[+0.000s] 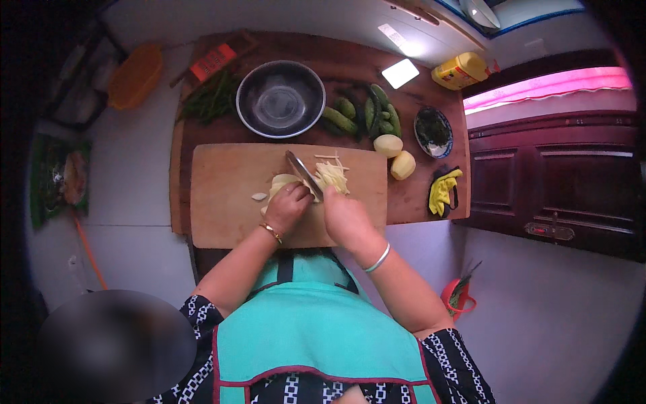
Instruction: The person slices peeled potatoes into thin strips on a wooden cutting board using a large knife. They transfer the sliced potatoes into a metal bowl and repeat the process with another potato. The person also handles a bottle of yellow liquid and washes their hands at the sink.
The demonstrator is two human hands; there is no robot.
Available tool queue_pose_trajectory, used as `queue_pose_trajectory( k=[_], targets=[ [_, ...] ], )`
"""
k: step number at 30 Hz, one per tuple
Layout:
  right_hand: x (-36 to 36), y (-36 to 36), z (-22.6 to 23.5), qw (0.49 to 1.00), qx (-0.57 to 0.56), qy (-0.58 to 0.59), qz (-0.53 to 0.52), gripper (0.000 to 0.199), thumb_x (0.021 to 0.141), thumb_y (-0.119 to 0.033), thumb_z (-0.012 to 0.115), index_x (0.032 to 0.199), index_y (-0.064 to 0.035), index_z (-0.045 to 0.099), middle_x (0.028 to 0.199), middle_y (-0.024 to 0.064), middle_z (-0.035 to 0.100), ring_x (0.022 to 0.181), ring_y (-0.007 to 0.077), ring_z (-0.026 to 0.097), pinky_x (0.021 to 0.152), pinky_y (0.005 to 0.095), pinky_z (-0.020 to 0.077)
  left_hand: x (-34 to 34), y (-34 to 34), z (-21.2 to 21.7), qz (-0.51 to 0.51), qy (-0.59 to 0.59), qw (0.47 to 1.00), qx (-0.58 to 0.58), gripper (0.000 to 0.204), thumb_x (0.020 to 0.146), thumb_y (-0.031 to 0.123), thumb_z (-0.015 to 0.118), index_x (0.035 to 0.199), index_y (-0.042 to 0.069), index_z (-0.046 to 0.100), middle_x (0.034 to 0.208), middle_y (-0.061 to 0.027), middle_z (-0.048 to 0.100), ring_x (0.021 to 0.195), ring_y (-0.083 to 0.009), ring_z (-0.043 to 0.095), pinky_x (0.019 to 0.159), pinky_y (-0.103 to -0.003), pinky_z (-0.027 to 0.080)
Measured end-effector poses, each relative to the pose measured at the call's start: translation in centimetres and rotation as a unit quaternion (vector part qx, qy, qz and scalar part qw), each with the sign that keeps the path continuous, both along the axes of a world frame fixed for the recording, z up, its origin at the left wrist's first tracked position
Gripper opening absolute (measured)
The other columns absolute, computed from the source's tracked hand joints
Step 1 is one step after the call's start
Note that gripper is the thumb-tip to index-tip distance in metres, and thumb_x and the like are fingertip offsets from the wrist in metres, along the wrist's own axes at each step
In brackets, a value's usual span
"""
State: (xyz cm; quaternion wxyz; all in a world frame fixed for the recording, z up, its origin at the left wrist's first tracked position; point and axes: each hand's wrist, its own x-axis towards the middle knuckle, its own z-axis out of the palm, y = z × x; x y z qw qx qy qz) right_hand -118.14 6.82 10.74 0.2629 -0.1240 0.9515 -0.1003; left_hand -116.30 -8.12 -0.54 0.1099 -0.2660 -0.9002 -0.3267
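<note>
A wooden cutting board (222, 195) lies on a dark wooden table. My left hand (286, 207) presses down on a stack of pale potato slices (281, 182) near the board's middle. My right hand (344, 217) grips the handle of a cleaver (303, 172), whose blade stands on the potato right beside my left fingers. To the right of the blade lies a heap of thin potato strips (333, 175). A single loose slice (258, 196) rests left of my left hand.
Behind the board: a steel bowl (280, 99), green beans (212, 97), cucumbers (363, 113), two peeled potatoes (396, 155), a small dark dish (433, 130). Yellow gloves (443, 191) lie at the table's right edge. An oil bottle (461, 70) and an orange basket (134, 77) are further off.
</note>
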Motion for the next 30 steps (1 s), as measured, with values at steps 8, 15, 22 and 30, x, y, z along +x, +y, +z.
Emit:
queue_pose_trajectory(
  k=[8,15,22,30],
  targets=[
    [2.0,0.3,-2.7,0.997,0.017,0.066,0.029,0.011,0.084,-0.007,0.047,0.093,-0.0022,0.045,0.078,0.0168,0.061,0.063,0.0324,0.065,0.052,0.0417,0.0531,0.0,-0.1,-0.1,0.002,-0.027,1.000,0.010,0.020,0.070,0.009,0.054,0.088,0.006,0.062,0.097,-0.0073,0.061,0.099,-0.0246,0.056,0.083,-0.033,0.049],
    [0.5,-0.3,-0.3,0.999,-0.001,0.036,0.016,0.012,0.084,-0.008,0.048,0.094,-0.0011,0.045,0.078,0.0167,0.061,0.066,0.0329,0.065,0.054,0.0422,0.0535,-0.1,-0.4,-0.5,0.009,0.002,1.000,0.010,0.020,0.070,0.008,0.055,0.088,0.005,0.063,0.099,-0.0072,0.061,0.099,-0.0247,0.057,0.083,-0.033,0.049],
    [2.1,-0.5,-2.5,0.996,0.026,0.083,0.019,0.009,0.084,-0.007,0.048,0.091,-0.0021,0.046,0.078,0.0166,0.061,0.064,0.0306,0.066,0.053,0.0410,0.0540,0.0,-0.5,-0.4,0.000,-0.002,1.000,0.011,0.018,0.070,0.007,0.056,0.086,0.005,0.064,0.098,-0.0076,0.061,0.099,-0.0250,0.056,0.083,-0.034,0.049],
    [1.8,-0.3,-2.3,0.996,0.010,0.085,0.015,0.011,0.083,-0.006,0.048,0.093,-0.0017,0.043,0.076,0.0175,0.062,0.064,0.0341,0.065,0.053,0.0417,0.0535,0.2,-0.6,-0.1,0.000,-0.014,1.000,0.012,0.016,0.070,0.006,0.055,0.085,0.004,0.061,0.095,-0.0095,0.059,0.098,-0.0270,0.055,0.085,-0.035,0.047]
  ],
)
